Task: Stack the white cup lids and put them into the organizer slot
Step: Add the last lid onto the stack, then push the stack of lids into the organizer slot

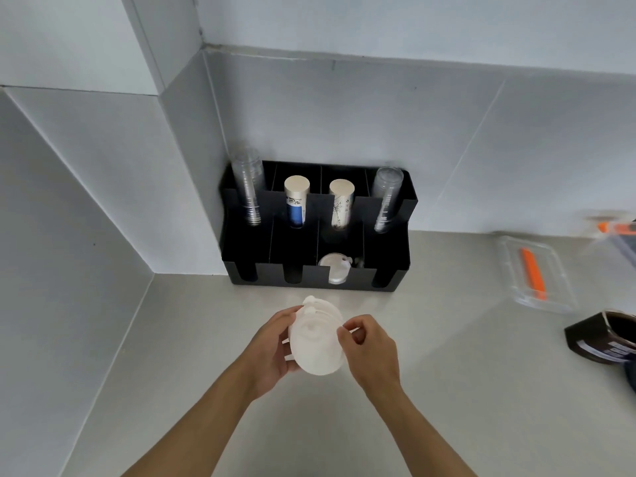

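Observation:
A stack of white cup lids (316, 342) hangs above the counter in front of the black organizer (265, 275). My left hand (272, 349) cups the stack from the left and underneath. My right hand (370, 349) pinches its right edge with thumb and forefinger. The lids sit slightly fanned, not flush. One of the organizer's front slots holds a few pale lids (334, 268); the other front slots look dark and their contents cannot be made out.
The organizer's back row carries two stacks of clear cups (247, 187) and two stacks of paper cups (296, 201). A clear tray with an orange item (532, 273) and a dark brown box (602, 342) lie on the counter at the right. Tiled walls form a corner behind.

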